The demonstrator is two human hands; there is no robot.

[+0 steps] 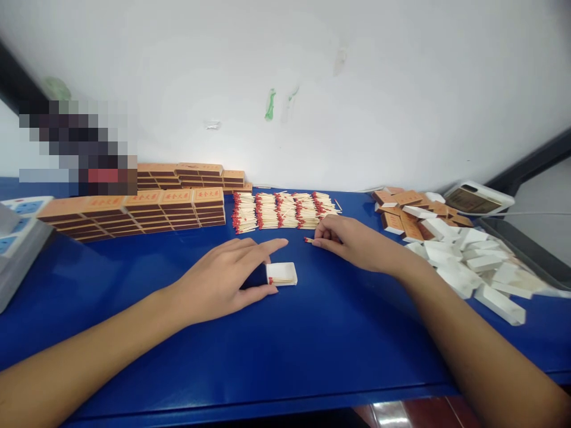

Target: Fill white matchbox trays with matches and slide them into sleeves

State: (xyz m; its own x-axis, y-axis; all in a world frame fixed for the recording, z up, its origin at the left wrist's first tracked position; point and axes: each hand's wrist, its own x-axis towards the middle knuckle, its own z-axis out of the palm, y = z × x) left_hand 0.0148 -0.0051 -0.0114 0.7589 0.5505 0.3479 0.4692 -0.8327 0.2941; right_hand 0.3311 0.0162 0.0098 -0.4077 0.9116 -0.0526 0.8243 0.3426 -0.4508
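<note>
On the blue table lies a small white matchbox tray (289, 270) with a few red-tipped matches (280, 280) along its near side. My left hand (227, 273) steadies it from the left, thumb at the near corner and a finger at the far corner, with the index finger stretched above. Between the thumb and curled fingers of my right hand (350, 241) is a pinch of matches (307, 240), their red heads pointing left. Just beyond both hands are several piles of matches (267, 211) in side-by-side columns.
Orange matchboxes (178, 208) are stacked in rows at the left, beside a power strip (27, 232). At the right lie loose box sleeves (401, 223), a heap of white trays (473, 255), a white device (479, 196) with a cable and a dark flat object (530, 255). A white wall (312, 137) stands behind.
</note>
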